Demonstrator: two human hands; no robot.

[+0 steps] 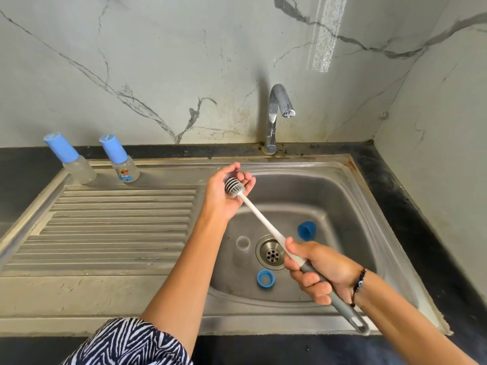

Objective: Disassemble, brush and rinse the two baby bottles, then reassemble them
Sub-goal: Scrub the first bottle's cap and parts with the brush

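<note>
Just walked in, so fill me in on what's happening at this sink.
A person is washing bottle parts. The right hand grips the brush by its handle; the left hand cups its head over the sink. A blue cap, blue ring and clear part lie in the basin. Two capped bottles stand beside it.
</note>
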